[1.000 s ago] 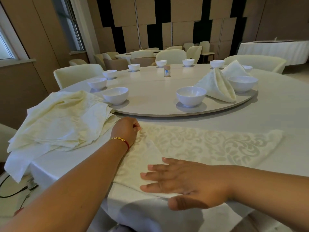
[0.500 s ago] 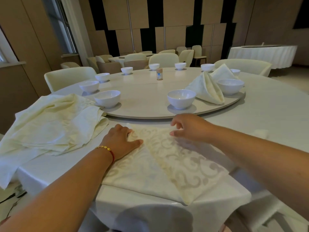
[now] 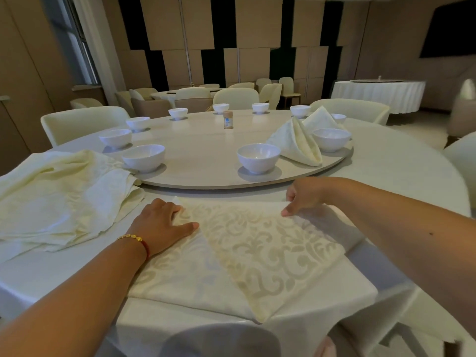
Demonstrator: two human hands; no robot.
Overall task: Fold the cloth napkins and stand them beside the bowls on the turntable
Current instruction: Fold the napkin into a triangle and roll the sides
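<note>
- Right hand (image 3: pixel 305 198): fingers curled, pinching the far right corner of the patterned napkin (image 3: pixel 257 251) and holding that edge just off the tablecloth. Half a second ago this hand was nearer the middle of the napkin's far edge; a second ago it lay flat on the near part of the cloth.
- Left hand (image 3: pixel 161 225): flat, fingers straight, pressing the napkin's left side down. It has held roughly this post through all three frames, thumb now stretched toward the fold line.
- The napkin lies on the table (image 3: pixel 401 181) directly before the person, between them and the turntable (image 3: pixel 206 161). A second ago it was a long strip running to the right; now the right portion is turned over into a pointed, diamond-like shape with its tip at the table's near edge.
- Judgement: one fold has just been laid and is being squared up; further folds and the standing step remain.
- Count, bowls: nine white bowls visible round the turntable; the nearest bowl (image 3: pixel 258 157) has no napkin beside it.
- Count, finished napkins: two folded napkins (image 3: pixel 296 143) standing at the right, beside the right-hand bowls.
- Count, stock: one loose pile of unfolded napkins (image 3: pixel 59 197) at the left; number within cannot be told.
- One small bottle (image 3: pixel 228 120) near the turntable's centre.
</note>
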